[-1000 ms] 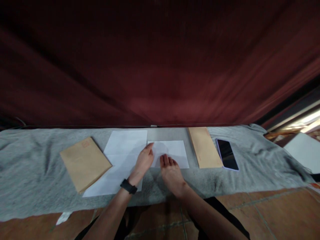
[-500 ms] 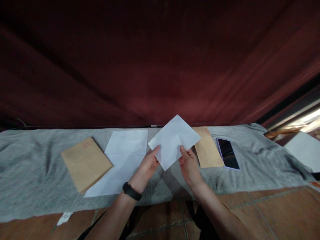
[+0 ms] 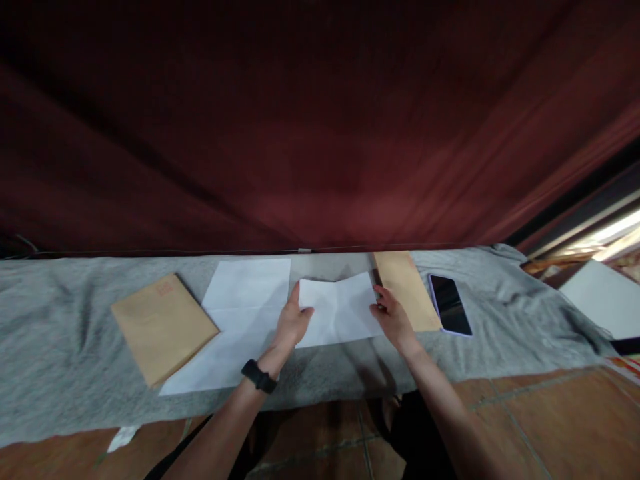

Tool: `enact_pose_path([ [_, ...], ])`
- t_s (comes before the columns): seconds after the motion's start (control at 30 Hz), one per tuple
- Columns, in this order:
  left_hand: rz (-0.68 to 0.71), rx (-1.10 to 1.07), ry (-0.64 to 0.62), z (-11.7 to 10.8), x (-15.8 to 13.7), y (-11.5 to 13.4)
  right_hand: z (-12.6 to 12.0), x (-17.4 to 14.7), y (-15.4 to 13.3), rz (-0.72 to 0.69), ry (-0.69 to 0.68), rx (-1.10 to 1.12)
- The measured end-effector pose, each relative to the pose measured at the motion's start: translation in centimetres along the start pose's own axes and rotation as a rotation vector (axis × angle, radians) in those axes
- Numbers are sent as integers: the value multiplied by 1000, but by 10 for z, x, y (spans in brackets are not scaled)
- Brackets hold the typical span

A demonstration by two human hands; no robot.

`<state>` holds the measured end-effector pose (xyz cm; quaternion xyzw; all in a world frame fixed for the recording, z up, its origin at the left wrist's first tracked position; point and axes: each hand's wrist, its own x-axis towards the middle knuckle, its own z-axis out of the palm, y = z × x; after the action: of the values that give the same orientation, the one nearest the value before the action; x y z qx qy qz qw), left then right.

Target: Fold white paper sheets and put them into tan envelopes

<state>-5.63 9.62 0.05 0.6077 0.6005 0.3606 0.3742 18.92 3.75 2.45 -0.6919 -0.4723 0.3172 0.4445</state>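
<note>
A white sheet of paper with a crease down its middle is held level in front of me, low over the grey cloth. My left hand grips its left edge, thumb on top. On the opposite edge, my right hand holds the paper between thumb and fingers. Left of it lies a larger creased white sheet, partly under brown envelopes that bear a small red mark. Just beyond my right hand is another brown envelope.
A phone with a purple case lies right of the envelope. Grey cloth covers the surface, with a dark red curtain behind. A white board-like object stands far right. Tiled floor shows at the front.
The white paper has turned from a tilted diamond to lie level and has come lower. My hands have moved apart to its left and right edges, and a middle crease now shows.
</note>
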Motion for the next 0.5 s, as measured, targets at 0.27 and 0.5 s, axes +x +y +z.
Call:
enact_pose_path([
  [0.27, -3, 197, -48, 1, -10, 7, 15, -18, -8, -463, 46, -820],
  [0.5, 4, 285, -67, 3, -11, 13, 56, -24, -4, -578, -97, -741],
])
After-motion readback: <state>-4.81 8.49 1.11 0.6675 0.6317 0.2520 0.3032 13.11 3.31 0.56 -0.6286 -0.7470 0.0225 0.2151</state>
